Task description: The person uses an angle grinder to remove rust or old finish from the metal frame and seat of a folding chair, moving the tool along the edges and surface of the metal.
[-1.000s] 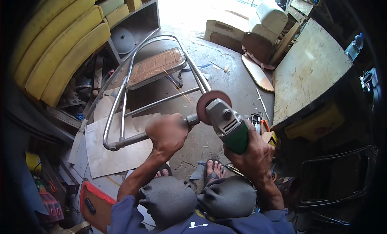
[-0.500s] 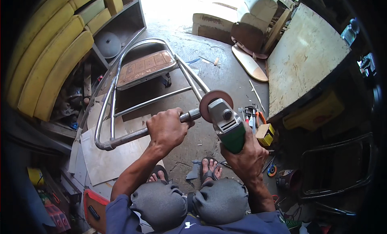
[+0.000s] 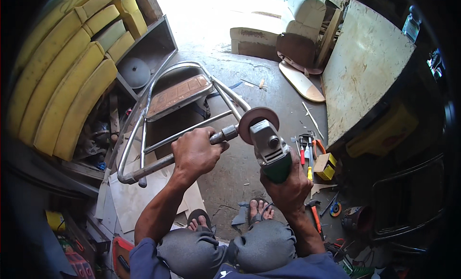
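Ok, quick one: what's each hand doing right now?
Left hand: closed, holding the metal chair tube.
Right hand: closed, holding the angle grinder.

No legible text or numbers. Only a small white logo (image 3: 224,274) on the blue shirt (image 3: 307,268).

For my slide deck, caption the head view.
Left hand grips a tubular chair frame; right hand holds an angle grinder.

You have room between your left hand (image 3: 196,153) and right hand (image 3: 289,186); beyond, the chair frame (image 3: 156,166) and grinder (image 3: 268,148) bar the way, and a hammer (image 3: 316,217) lies rightward.
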`<action>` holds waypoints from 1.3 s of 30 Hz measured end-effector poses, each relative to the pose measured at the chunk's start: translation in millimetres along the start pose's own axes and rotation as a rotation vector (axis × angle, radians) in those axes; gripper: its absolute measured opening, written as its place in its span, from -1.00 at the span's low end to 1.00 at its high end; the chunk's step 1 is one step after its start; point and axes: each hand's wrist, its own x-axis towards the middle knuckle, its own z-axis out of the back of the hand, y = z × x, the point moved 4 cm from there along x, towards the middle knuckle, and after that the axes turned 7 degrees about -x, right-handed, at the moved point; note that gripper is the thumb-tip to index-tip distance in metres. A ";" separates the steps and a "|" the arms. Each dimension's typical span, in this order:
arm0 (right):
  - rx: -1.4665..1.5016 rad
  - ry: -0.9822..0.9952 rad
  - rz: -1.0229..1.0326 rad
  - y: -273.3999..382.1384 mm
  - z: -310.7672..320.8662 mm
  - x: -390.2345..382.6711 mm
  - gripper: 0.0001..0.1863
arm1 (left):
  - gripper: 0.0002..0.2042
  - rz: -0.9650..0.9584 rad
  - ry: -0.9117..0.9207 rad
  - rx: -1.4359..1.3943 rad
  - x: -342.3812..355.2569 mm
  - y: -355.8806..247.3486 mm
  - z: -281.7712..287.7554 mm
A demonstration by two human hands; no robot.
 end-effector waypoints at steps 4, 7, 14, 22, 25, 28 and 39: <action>-0.011 -0.046 0.037 -0.6 -3.1 -1.3 -0.12 | -0.66 -0.021 -0.024 -0.004 3.5 -1.2 5.9; -0.009 -0.096 0.033 -4.0 -8.1 1.9 -0.15 | -0.67 -0.029 -0.028 -0.004 5.0 -1.5 8.0; 0.023 0.105 0.061 -2.1 17.6 35.4 -0.22 | -0.68 -0.036 -0.015 0.006 2.9 -5.8 -3.0; -0.210 0.424 -0.023 2.7 40.0 65.5 -0.21 | -0.68 -0.083 0.106 -0.036 2.6 -7.0 -37.6; -0.271 0.420 -0.111 -12.6 36.5 56.5 -0.23 | -0.65 -0.091 0.174 -0.078 7.9 -6.3 -56.3; -0.190 0.458 -0.338 -34.7 41.0 36.6 -0.28 | -0.64 -0.097 0.215 -0.144 13.1 -8.6 -70.0; 0.199 0.499 -0.854 -116.0 29.6 -66.7 -0.39 | -0.58 -0.040 0.198 -0.386 0.3 12.9 -30.7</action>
